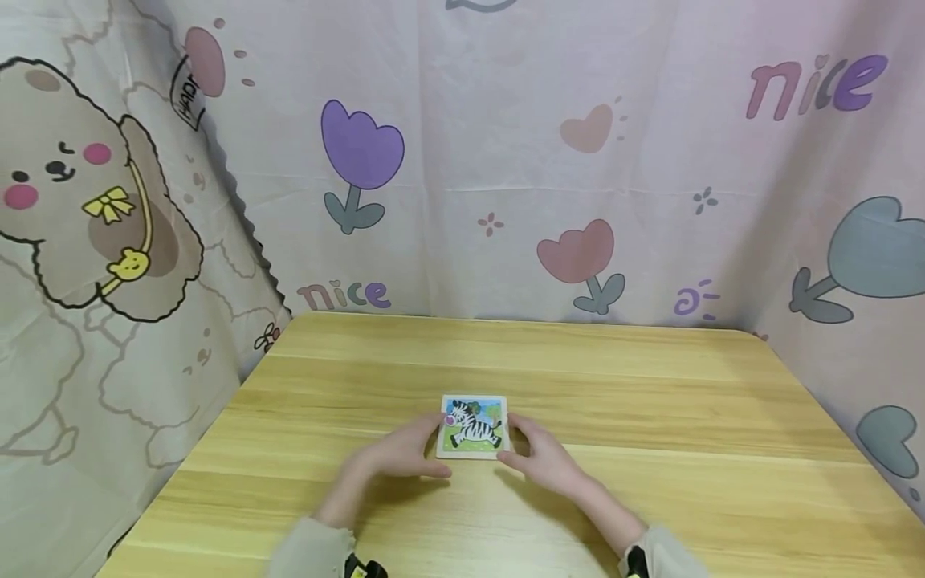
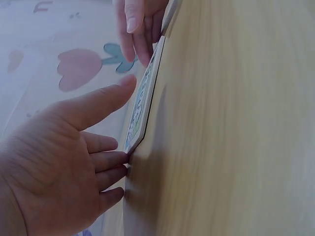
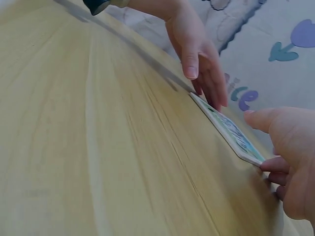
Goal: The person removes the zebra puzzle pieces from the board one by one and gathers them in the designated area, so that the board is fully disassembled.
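One flat, squarish, white-bordered zebra picture board (image 1: 473, 433) lies on one yellow wood-grain table (image 1: 462, 353) in the head view, between two bare hands, the left hand (image 1: 405, 451) and the right hand (image 1: 543, 457). From the left wrist, I see the left fingertips meeting the board's edge, thumb apart, nothing clamped. From the right wrist, the right fingertips touch the opposite edge, thumb likewise apart from the fingers.

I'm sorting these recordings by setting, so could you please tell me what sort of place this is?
Probably an indoor corner screened off for tabletop activities: a wood-grain table, cartoon-printed cloth hanging behind and beside it, and a small zebra picture board.
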Action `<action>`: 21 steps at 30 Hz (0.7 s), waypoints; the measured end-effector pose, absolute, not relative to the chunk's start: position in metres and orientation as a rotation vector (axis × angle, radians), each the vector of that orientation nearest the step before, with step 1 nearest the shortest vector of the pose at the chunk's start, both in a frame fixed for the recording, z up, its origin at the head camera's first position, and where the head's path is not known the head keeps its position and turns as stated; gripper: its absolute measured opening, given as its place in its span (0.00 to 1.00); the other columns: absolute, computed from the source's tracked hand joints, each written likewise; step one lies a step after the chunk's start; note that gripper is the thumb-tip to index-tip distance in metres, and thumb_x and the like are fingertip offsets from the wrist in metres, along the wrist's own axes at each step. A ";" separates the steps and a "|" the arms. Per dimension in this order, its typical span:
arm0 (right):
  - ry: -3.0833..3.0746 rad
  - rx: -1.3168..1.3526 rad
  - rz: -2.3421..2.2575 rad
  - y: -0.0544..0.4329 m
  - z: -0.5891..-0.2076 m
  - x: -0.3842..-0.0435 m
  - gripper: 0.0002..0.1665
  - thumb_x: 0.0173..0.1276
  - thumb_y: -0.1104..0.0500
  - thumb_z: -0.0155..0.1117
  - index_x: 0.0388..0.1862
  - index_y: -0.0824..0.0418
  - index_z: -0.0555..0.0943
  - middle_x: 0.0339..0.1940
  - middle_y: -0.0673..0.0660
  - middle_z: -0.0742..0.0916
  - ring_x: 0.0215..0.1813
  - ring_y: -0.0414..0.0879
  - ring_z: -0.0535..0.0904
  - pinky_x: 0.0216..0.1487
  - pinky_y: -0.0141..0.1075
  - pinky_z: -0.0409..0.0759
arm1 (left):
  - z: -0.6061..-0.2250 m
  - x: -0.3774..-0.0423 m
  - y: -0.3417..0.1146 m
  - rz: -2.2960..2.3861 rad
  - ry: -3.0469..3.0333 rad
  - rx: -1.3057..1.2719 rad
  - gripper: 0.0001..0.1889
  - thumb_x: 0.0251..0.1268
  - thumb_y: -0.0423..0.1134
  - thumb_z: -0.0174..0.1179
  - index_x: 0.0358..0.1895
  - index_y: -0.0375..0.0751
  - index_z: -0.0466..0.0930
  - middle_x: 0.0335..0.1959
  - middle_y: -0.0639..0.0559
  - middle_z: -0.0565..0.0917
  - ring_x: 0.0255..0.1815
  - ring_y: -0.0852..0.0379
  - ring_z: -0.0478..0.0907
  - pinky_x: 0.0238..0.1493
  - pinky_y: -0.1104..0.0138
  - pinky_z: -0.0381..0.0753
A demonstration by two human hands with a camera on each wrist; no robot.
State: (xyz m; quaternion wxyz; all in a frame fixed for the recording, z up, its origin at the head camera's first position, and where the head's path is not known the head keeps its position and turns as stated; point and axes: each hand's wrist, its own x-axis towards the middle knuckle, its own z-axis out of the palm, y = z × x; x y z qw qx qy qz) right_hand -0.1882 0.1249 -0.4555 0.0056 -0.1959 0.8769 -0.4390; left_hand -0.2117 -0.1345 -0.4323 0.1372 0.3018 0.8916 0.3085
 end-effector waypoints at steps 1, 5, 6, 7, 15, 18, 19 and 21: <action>2.751 -0.587 -1.382 0.128 -0.456 -0.187 0.41 0.59 0.52 0.66 0.64 0.74 0.65 0.58 0.67 0.76 0.63 0.62 0.67 0.63 0.57 0.61 | -0.432 -0.211 -0.131 0.872 2.586 0.880 0.48 0.47 0.52 0.69 0.66 0.27 0.57 0.64 0.34 0.65 0.65 0.40 0.61 0.66 0.49 0.58; 2.770 -0.502 -1.407 0.140 -0.456 -0.183 0.39 0.58 0.53 0.68 0.63 0.72 0.67 0.58 0.65 0.77 0.62 0.61 0.68 0.64 0.57 0.60 | -0.433 -0.209 -0.119 0.797 2.600 0.922 0.47 0.49 0.53 0.68 0.67 0.27 0.57 0.65 0.34 0.64 0.66 0.40 0.60 0.66 0.51 0.58; 2.774 -0.487 -1.408 0.143 -0.457 -0.182 0.39 0.58 0.54 0.68 0.63 0.71 0.67 0.58 0.65 0.77 0.63 0.61 0.68 0.64 0.57 0.60 | -0.433 -0.208 -0.116 0.786 2.600 0.928 0.48 0.49 0.53 0.67 0.67 0.27 0.56 0.66 0.34 0.63 0.66 0.40 0.60 0.66 0.51 0.58; 2.781 -0.481 -1.410 0.145 -0.457 -0.180 0.38 0.57 0.54 0.68 0.63 0.71 0.68 0.58 0.64 0.77 0.63 0.61 0.68 0.64 0.56 0.60 | -0.433 -0.208 -0.113 0.768 2.601 0.936 0.48 0.49 0.54 0.67 0.67 0.27 0.56 0.66 0.35 0.63 0.67 0.41 0.59 0.67 0.52 0.57; 2.828 -0.484 -1.361 0.166 -0.458 -0.170 0.40 0.55 0.56 0.71 0.64 0.68 0.68 0.59 0.62 0.77 0.64 0.60 0.66 0.66 0.56 0.57 | -0.433 -0.204 -0.094 0.679 2.611 0.974 0.47 0.50 0.56 0.66 0.68 0.30 0.57 0.68 0.38 0.62 0.68 0.44 0.58 0.68 0.56 0.55; 2.839 -0.489 -1.352 0.173 -0.457 -0.166 0.40 0.55 0.56 0.71 0.64 0.68 0.67 0.59 0.61 0.77 0.65 0.60 0.65 0.66 0.57 0.57 | -0.431 -0.201 -0.089 0.647 2.604 1.003 0.47 0.51 0.57 0.65 0.68 0.31 0.57 0.68 0.38 0.61 0.69 0.45 0.57 0.69 0.57 0.55; 2.842 -0.491 -1.346 0.175 -0.457 -0.165 0.40 0.55 0.56 0.70 0.65 0.68 0.67 0.59 0.61 0.77 0.65 0.60 0.65 0.66 0.57 0.56 | -0.430 -0.200 -0.087 0.639 2.601 1.012 0.46 0.51 0.57 0.64 0.68 0.30 0.57 0.68 0.38 0.61 0.69 0.45 0.57 0.69 0.57 0.55; 2.844 -0.488 -1.339 0.178 -0.456 -0.163 0.40 0.55 0.56 0.71 0.65 0.68 0.67 0.59 0.61 0.77 0.65 0.61 0.64 0.65 0.58 0.56 | -0.428 -0.198 -0.084 0.635 2.597 1.019 0.46 0.52 0.57 0.64 0.68 0.30 0.57 0.68 0.38 0.61 0.69 0.44 0.57 0.69 0.57 0.54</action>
